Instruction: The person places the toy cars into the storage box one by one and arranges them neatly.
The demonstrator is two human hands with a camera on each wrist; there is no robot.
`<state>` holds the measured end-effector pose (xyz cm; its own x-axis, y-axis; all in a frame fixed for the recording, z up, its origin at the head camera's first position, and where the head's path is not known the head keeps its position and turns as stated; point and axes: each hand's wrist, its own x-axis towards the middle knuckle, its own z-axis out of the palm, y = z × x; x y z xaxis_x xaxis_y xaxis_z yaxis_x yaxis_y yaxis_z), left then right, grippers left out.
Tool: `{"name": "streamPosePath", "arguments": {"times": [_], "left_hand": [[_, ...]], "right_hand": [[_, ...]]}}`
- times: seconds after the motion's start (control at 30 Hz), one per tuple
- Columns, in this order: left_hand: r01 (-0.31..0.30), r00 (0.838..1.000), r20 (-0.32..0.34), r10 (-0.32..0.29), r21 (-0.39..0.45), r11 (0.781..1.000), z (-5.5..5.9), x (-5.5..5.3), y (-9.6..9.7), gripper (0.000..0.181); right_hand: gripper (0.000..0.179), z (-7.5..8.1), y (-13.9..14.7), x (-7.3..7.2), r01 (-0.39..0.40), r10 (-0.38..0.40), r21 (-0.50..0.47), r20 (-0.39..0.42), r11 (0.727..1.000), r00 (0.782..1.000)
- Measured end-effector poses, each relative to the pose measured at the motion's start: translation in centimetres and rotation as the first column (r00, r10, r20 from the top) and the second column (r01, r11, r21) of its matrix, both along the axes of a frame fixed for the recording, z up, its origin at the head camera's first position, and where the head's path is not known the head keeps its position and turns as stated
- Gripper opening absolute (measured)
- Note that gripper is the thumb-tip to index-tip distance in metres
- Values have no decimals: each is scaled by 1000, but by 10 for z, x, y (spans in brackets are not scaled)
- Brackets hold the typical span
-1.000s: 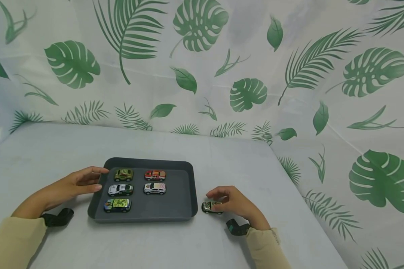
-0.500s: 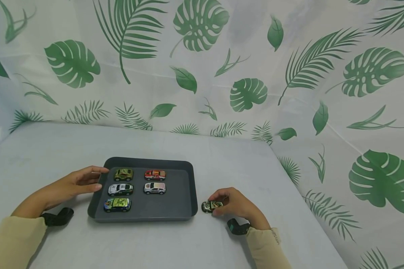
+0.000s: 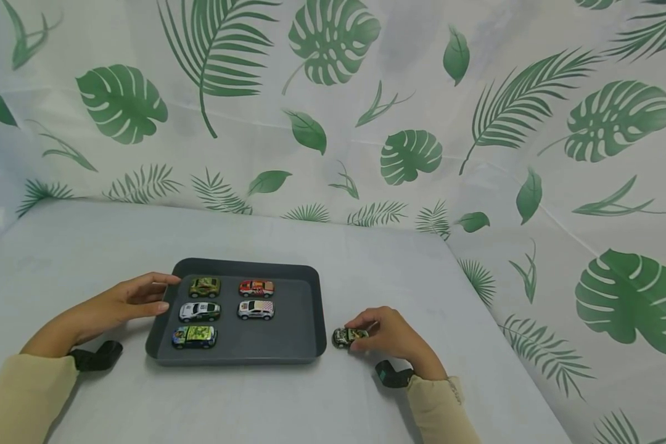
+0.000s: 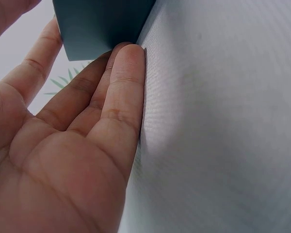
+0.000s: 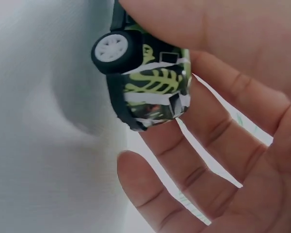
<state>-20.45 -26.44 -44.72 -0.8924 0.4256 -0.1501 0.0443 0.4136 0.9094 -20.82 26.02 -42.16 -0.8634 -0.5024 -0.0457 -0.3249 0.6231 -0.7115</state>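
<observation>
My right hand (image 3: 391,333) pinches a small black, green and white toy car (image 3: 342,337) between thumb and fingers, just right of the tray. In the right wrist view the toy car (image 5: 155,90) shows a white-spoked wheel and leaf-like markings, close beside the white surface. The thumb hides part of it. At the left end of the dark grey tray (image 3: 288,336), my left hand (image 3: 108,306) touches the rim with extended fingers. The left wrist view has its fingertips (image 4: 129,58) right at the tray wall (image 4: 99,29).
Several toy cars lie in the tray: a camouflage car (image 3: 204,287), a white-and-green car (image 3: 200,312) and a blue-green car (image 3: 194,337) at left; a red car (image 3: 256,288) and a white car (image 3: 256,309) mid-tray. A leaf-print cloth (image 3: 344,154) stands behind the white table (image 3: 244,401).
The right thumb and fingers have closed on the toy car's sides, and the car has shifted up slightly in the head view. The left hand stays at the tray's rim.
</observation>
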Motion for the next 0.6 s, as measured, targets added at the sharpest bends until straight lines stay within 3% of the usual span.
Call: {"name": "streamPosePath", "arguments": {"times": [0.6], "left_hand": [[5,1000,-11,-5,-4,1000,1,1,1,64]], "right_hand": [[32,23,-4,6,-38,38,3,-113,999,993]]}}
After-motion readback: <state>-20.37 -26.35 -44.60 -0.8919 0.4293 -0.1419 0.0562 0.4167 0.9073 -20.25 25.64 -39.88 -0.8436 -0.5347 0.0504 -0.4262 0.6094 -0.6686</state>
